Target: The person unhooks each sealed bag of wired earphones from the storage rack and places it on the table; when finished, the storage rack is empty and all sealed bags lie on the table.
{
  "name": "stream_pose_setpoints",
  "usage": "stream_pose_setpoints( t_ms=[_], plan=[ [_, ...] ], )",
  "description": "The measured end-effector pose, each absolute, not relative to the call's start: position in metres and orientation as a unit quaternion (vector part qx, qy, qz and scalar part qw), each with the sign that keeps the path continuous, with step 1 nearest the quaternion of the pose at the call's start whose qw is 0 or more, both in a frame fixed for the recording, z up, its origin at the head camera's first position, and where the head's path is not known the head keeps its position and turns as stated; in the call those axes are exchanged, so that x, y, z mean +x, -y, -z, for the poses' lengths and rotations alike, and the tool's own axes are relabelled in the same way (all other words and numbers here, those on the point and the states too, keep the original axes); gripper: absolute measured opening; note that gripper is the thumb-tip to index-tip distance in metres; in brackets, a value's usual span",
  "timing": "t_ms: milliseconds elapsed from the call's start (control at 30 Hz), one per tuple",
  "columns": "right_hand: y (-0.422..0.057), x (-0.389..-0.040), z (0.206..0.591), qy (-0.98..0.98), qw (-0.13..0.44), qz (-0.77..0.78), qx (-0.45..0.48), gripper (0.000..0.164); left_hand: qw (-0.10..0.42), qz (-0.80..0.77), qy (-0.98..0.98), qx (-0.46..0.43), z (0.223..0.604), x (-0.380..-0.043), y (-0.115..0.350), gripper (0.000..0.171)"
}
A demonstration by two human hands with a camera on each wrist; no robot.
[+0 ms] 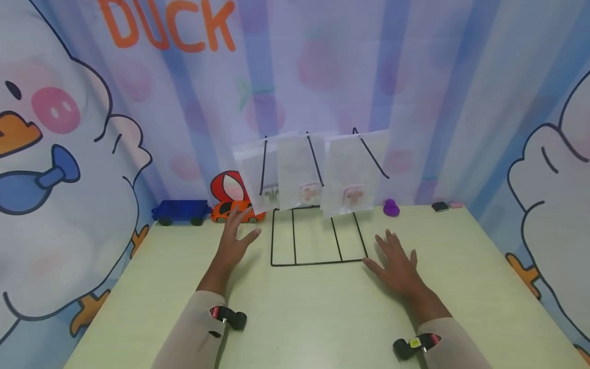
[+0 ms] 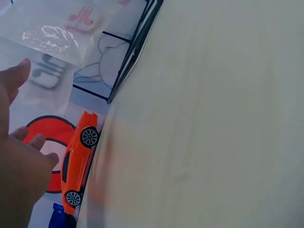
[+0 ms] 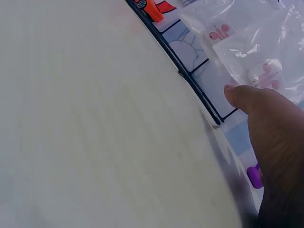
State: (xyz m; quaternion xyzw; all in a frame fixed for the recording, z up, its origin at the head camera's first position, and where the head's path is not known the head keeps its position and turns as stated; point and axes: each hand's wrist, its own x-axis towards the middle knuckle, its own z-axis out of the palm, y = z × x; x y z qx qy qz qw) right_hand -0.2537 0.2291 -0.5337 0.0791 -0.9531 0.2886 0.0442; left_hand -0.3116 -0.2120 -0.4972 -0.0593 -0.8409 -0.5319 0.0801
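Observation:
A black wire rack (image 1: 318, 263) stands on the table with three hooks. A clear plastic bag hangs from each: a left bag (image 1: 249, 179), a middle bag (image 1: 292, 171) and a right bag (image 1: 338, 169). Low in the bags show earphone-shaped items, grey-green in the left one and pink in the others. My left hand (image 1: 230, 248), fingers spread, is in front of an orange toy car (image 2: 76, 161), left of the rack. My right hand (image 1: 398, 266) has its fingers extended by the rack's front right corner. Whether its thumb touches the wire, I cannot tell. Both hands hold nothing.
At the back left is a blue toy wagon (image 1: 182, 211) beside the orange car. A purple toy duck (image 1: 391, 207) sits right of the rack. Further right lie a small black item (image 1: 440, 206) and a pink one (image 1: 456, 205). A printed curtain (image 1: 318, 102) hangs behind the table.

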Motion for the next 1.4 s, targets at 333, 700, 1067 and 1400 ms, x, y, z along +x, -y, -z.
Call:
stream_pose_setpoints(
  t_ms=[333, 700, 1067, 1400],
  plan=[
    [-0.217, -0.270, 0.536, 0.950, 0.037, -0.295, 0.100, 0.079, 0.059, 0.538, 0.838, -0.068, 0.485, -0.342, 0.213, 0.057],
    [-0.215, -0.267, 0.538, 0.955, 0.026, -0.277, 0.104, 0.069, 0.083, 0.579, 0.809, -0.048, 0.486, -0.362, 0.209, 0.054],
    [-0.216, -0.265, 0.537, 0.959, 0.025, -0.262, 0.102, 0.064, 0.052, 0.575, 0.813, -0.069, 0.481, -0.370, 0.198, 0.050],
    [-0.216, -0.265, 0.539, 0.960, 0.031, -0.258, 0.106, 0.063, 0.051, 0.542, 0.835, -0.083, 0.478, -0.371, 0.193, 0.054]
  ],
)
